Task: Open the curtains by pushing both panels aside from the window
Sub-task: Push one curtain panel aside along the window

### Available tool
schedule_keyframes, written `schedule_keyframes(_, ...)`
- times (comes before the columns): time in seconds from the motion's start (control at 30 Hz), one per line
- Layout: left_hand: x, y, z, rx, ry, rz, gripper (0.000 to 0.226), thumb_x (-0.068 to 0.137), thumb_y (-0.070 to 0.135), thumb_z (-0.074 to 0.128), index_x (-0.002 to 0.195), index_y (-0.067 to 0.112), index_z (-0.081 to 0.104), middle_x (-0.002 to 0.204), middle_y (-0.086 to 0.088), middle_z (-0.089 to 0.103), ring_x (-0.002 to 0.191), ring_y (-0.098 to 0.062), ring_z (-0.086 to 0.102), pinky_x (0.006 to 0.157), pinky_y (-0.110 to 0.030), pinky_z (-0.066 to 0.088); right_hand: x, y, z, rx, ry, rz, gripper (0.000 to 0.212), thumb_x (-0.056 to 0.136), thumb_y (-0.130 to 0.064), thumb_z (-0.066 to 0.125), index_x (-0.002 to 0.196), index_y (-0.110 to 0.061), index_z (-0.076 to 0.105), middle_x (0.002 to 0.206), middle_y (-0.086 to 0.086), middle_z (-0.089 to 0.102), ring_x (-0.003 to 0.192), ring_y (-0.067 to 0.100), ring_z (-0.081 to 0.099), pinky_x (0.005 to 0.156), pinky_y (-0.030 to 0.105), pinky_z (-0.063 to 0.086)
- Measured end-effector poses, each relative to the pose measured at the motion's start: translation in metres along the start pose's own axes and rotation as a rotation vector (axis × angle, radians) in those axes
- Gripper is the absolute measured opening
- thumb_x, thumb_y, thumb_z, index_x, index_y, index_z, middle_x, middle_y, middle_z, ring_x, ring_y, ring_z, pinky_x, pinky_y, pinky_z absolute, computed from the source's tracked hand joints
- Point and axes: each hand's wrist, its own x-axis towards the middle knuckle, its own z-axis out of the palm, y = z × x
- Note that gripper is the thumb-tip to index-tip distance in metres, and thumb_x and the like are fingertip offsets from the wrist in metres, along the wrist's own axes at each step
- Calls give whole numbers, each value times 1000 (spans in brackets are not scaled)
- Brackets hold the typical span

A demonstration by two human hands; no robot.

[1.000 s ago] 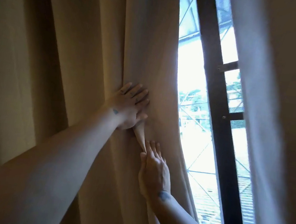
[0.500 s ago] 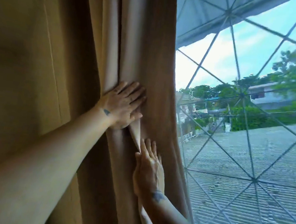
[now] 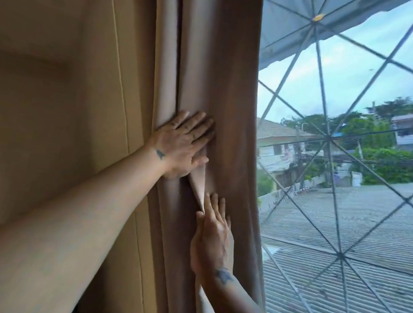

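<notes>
Pressing flat, splayed left hand (image 3: 184, 145) and right hand (image 3: 211, 238) on the bunched curtain panel (image 3: 210, 78) at the window's (image 3: 355, 176) left edge, best pushed evenly toward the wall (image 3: 52, 83).

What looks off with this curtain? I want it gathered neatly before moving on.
A pale fold of the curtain panel sticks out as a taut crease between the left hand and right hand, both pressed flat on the fabric. Nothing looks torn or stained.
</notes>
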Motion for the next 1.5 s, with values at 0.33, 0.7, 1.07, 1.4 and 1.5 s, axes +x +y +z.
schedule_keyframes(0.33, -2, -25, 83, 53, -157, -128, 63, 97, 49, 14, 149, 21, -7, 160, 1, -14, 146, -17, -17, 118, -39, -12, 27, 23, 78, 146, -130, -58, 66, 81, -38, 11, 131, -10, 45, 139, 13, 47, 134, 34, 32, 107, 48, 29)
schedule_keyframes(0.7, 6, -47, 131, 132, -283, -191, 62, 98, 47, 13, 149, 19, -8, 160, 0, -15, 146, -18, -18, 119, -40, -10, 59, 35, 138, 59, -163, -193, 45, 81, -24, 32, 111, -7, 62, 113, 15, 68, 107, 38, 60, 77, 55, 52)
schedule_keyframes(1.07, 0, -55, 141, 96, -319, -216, 61, 98, 45, 11, 149, 18, -10, 159, 1, -17, 145, -17, -20, 118, -39, -12, 62, 33, 155, 39, -165, -216, 43, 83, -25, 36, 114, -6, 60, 117, 16, 66, 111, 40, 56, 82, 55, 49)
schedule_keyframes(1.4, -26, -35, 94, 15, -247, -169, 62, 98, 46, 13, 149, 18, -7, 160, 2, -14, 146, -16, -17, 118, -38, -11, 27, 18, 90, -20, -347, -182, 59, 87, -34, 14, 139, -14, 31, 149, 10, 31, 141, 28, 18, 112, 43, 19)
schedule_keyframes(1.5, -30, -24, 74, -44, -171, -159, 62, 98, 46, 14, 150, 17, -3, 161, 0, -10, 147, -17, -14, 119, -38, -9, 15, 13, 57, -66, -341, -171, 45, 96, -29, 25, 139, -17, 31, 151, 7, 28, 141, 26, 17, 112, 43, 19)
